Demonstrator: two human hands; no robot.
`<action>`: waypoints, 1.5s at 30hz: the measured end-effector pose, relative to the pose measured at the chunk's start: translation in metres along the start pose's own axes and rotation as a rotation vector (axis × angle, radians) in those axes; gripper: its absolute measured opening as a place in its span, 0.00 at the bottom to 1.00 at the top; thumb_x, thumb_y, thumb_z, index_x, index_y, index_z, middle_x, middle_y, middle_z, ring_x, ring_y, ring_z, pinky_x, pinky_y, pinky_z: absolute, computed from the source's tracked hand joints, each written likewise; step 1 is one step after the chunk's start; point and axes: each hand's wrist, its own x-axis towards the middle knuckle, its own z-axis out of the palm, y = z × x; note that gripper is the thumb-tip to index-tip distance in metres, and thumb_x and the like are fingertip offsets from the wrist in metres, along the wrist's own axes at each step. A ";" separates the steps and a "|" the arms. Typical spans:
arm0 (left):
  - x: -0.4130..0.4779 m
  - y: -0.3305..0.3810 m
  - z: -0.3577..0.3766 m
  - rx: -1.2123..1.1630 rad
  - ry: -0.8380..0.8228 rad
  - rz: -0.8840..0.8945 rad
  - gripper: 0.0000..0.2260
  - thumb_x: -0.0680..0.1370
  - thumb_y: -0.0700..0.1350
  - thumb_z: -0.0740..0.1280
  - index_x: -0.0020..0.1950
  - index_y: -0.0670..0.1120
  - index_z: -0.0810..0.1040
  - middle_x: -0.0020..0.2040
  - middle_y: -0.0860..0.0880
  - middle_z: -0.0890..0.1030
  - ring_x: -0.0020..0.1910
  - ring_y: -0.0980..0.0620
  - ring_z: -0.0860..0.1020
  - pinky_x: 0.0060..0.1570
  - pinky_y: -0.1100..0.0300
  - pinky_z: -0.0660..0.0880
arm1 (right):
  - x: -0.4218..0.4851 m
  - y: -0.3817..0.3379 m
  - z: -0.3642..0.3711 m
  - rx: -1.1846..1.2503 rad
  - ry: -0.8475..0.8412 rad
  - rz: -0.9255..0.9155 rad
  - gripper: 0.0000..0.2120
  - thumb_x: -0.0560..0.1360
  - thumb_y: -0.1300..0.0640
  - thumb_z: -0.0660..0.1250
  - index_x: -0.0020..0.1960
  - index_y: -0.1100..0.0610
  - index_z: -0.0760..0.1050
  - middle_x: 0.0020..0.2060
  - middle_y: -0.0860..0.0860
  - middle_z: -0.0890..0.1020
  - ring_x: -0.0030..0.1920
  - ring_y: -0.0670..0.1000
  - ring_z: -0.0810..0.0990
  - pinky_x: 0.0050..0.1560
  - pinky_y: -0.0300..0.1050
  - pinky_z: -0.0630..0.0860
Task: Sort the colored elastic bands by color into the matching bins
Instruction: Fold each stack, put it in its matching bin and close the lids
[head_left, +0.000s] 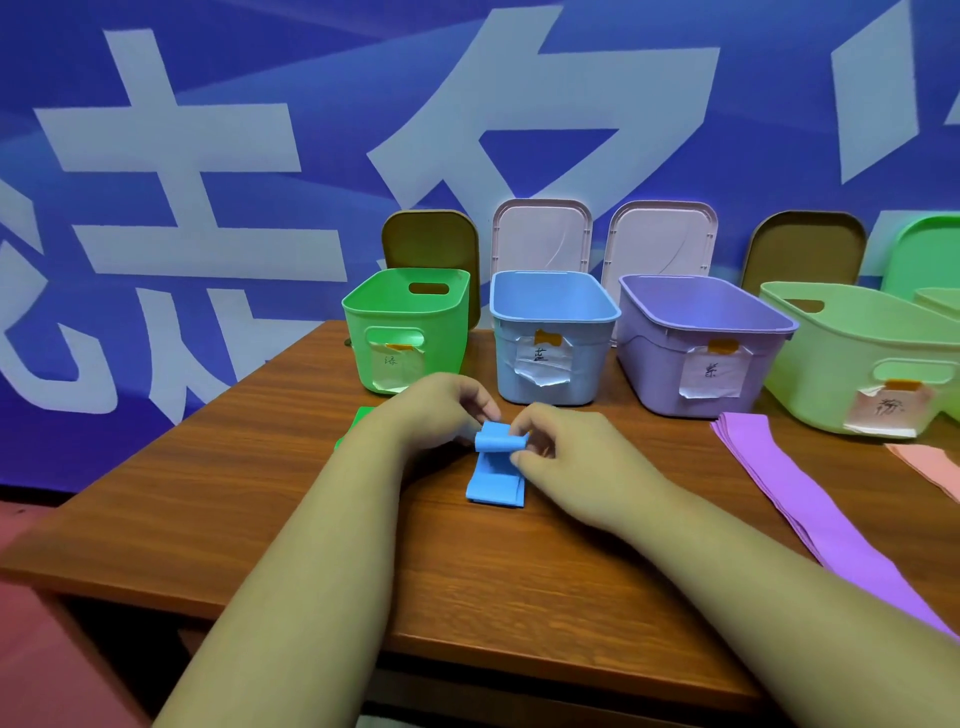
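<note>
A blue elastic band (496, 480) lies on the wooden table (260, 499), its far end rolled into a small tube. My left hand (441, 410) pinches the left end of the roll and my right hand (566, 447) pinches the right end. Behind them stand a green bin (405, 332), a blue bin (550, 338), a purple bin (696, 348) and a pale green bin (857, 358), each with a paper label. A long purple band (800, 499) lies flat at the right. A green band (356, 423) peeks out behind my left forearm. A peach band (930, 465) lies at the far right.
Several lids (540, 239) lean against the blue banner wall behind the bins. The table's left corner and front edge are close to my arms, with a pink floor (62, 649) beyond. Another bin edge shows at the far right.
</note>
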 end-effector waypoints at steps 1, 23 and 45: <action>-0.001 0.000 -0.001 0.011 -0.007 -0.007 0.14 0.73 0.30 0.72 0.50 0.47 0.86 0.43 0.50 0.86 0.39 0.56 0.81 0.42 0.65 0.79 | -0.002 -0.001 0.003 -0.023 0.002 -0.011 0.07 0.78 0.48 0.69 0.55 0.41 0.77 0.42 0.40 0.82 0.44 0.41 0.79 0.48 0.49 0.79; 0.004 0.012 0.013 0.043 0.103 0.013 0.10 0.73 0.37 0.70 0.50 0.49 0.85 0.45 0.48 0.85 0.39 0.53 0.79 0.42 0.59 0.77 | -0.022 -0.017 0.008 -0.403 -0.019 -0.107 0.15 0.83 0.45 0.61 0.68 0.44 0.74 0.57 0.48 0.77 0.58 0.54 0.78 0.54 0.52 0.76; 0.036 0.145 0.132 0.324 0.017 0.292 0.09 0.78 0.42 0.67 0.48 0.51 0.87 0.48 0.55 0.86 0.47 0.58 0.81 0.49 0.64 0.76 | -0.055 0.126 -0.146 -0.196 0.129 0.317 0.09 0.78 0.51 0.67 0.42 0.49 0.83 0.39 0.45 0.86 0.43 0.48 0.82 0.44 0.45 0.77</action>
